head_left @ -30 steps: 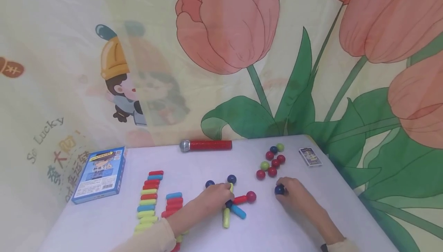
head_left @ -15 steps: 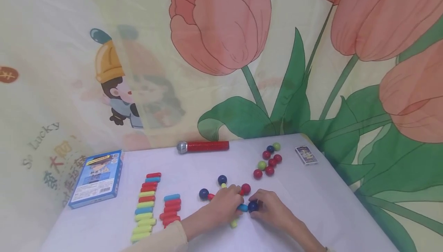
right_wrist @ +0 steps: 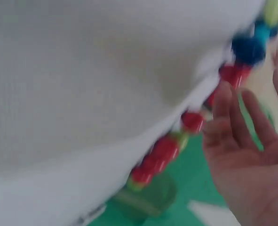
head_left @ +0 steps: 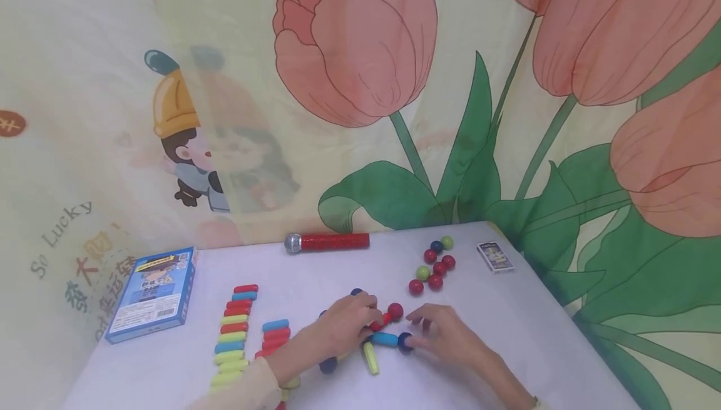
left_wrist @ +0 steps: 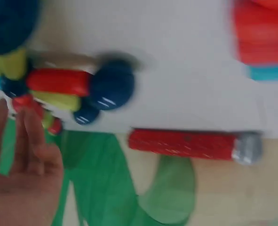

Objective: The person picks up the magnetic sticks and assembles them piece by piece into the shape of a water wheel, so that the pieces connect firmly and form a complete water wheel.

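Observation:
A star-shaped figure of coloured rods and balls lies mid-table, with rods running out from a dark blue centre ball. Fingertips of my left hand pinch it near that centre, and the hand covers part of it. In the left wrist view, the fingers lie beside a red rod that ends in a blue ball. On the figure's right side, a dark blue ball sits at the end of the blue rod. Close beside it is my right hand, fingers spread and relaxed, the thumb right at the ball.
Loose red, green and blue balls cluster behind the right hand. Two columns of rods lie to the left. A red microphone rests at the back edge, a blue box at left and a small card pack at right.
The right hand has moved left with the dark blue ball; it now sits on the blue rod's end and the fingers have loosened. The left hand shifted on the figure, which turned slightly.

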`<action>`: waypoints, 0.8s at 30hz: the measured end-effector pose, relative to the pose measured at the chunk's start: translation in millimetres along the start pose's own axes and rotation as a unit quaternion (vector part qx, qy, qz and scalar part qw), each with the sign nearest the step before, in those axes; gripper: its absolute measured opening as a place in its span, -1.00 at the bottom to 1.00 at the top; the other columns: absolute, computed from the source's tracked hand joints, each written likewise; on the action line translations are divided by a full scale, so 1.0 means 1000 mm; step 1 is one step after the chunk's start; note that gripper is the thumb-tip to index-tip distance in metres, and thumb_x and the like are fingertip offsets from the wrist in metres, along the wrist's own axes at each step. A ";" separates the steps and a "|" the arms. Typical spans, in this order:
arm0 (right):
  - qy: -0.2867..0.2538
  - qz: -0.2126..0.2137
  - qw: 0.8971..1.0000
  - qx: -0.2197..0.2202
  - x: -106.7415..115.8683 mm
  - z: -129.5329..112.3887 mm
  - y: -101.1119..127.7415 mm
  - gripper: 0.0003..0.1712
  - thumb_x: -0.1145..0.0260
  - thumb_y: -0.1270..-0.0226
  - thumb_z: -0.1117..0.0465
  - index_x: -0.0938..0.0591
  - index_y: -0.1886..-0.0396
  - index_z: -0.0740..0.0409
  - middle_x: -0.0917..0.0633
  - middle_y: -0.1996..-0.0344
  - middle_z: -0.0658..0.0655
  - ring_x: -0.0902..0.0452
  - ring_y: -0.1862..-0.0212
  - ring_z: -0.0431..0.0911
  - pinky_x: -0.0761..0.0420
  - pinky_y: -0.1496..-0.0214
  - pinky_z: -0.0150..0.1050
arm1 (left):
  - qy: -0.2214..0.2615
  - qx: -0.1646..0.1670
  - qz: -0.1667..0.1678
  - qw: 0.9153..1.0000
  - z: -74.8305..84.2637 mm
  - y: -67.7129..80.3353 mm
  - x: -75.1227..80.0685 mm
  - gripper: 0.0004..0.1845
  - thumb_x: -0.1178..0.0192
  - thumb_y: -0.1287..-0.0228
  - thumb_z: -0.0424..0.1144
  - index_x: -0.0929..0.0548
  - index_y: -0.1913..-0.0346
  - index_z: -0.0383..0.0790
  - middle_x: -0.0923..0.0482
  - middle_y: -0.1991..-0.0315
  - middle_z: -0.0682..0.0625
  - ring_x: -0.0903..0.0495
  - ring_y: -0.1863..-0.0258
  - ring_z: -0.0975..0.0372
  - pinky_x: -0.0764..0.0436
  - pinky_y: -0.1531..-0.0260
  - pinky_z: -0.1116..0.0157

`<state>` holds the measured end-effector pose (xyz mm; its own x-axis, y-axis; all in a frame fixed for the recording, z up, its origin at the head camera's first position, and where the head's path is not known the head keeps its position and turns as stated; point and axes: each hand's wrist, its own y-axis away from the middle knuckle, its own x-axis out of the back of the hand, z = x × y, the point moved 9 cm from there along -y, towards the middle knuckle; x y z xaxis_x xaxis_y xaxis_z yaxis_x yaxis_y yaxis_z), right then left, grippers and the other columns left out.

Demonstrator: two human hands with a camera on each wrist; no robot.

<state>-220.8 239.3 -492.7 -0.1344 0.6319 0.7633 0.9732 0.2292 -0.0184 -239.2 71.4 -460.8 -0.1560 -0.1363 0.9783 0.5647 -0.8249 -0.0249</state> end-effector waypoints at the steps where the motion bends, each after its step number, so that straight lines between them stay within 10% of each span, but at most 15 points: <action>1: 0.015 0.027 1.000 -0.005 0.011 0.003 -0.003 -0.58 -0.64 -0.30 0.13 -0.78 -0.12 0.08 -0.73 0.19 -0.12 -0.61 0.16 -0.22 -0.66 0.16 -0.34 | -0.010 0.000 -0.009 1.000 -0.006 0.004 0.001 -0.71 -0.58 -0.28 -0.27 -0.87 -0.03 0.07 -0.64 0.12 0.17 -0.55 0.15 0.37 -0.63 0.09 0.41; 6: 0.151 0.142 0.978 -0.016 0.053 0.025 -0.021 -0.48 -0.64 -0.26 0.30 -0.72 -0.20 0.24 -0.70 -0.06 0.24 -0.70 -0.10 0.16 -0.78 -0.10 0.00 | -0.064 -0.048 -0.040 0.996 -0.012 0.012 -0.003 -0.63 -0.57 -0.30 -0.26 -0.87 -0.11 0.17 -0.67 0.05 0.15 -0.58 0.10 0.34 -0.65 -0.01 0.38; 14: 0.195 0.099 0.975 -0.032 0.045 0.050 -0.033 -0.47 -0.62 -0.24 0.38 -0.68 -0.19 0.37 -0.68 -0.06 0.31 -0.65 -0.24 0.28 -0.69 -0.25 0.14 | -0.155 -0.100 -0.048 0.982 0.007 0.003 -0.008 -0.67 -0.58 -0.30 -0.20 -0.87 -0.09 0.21 -0.68 0.15 0.24 -0.51 0.16 0.39 -0.58 0.07 0.48; 24: 0.123 0.016 0.989 -0.086 0.027 0.029 -0.014 -0.71 -0.67 -0.17 0.37 -0.74 0.18 0.15 -0.66 0.41 -0.05 -0.63 0.25 -0.17 -0.75 0.12 -0.22 | -0.129 0.036 -0.040 0.990 -0.006 -0.003 -0.004 -0.64 -0.68 -0.14 -0.19 -0.89 -0.02 0.09 -0.69 0.15 0.13 -0.51 0.18 0.29 -0.62 0.05 0.30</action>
<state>-243.6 274.5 -490.2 -0.0739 0.4337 0.8980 0.9964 0.0698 0.0482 -245.5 71.3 -465.6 0.0040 0.0793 0.9968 0.6168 -0.7848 0.0600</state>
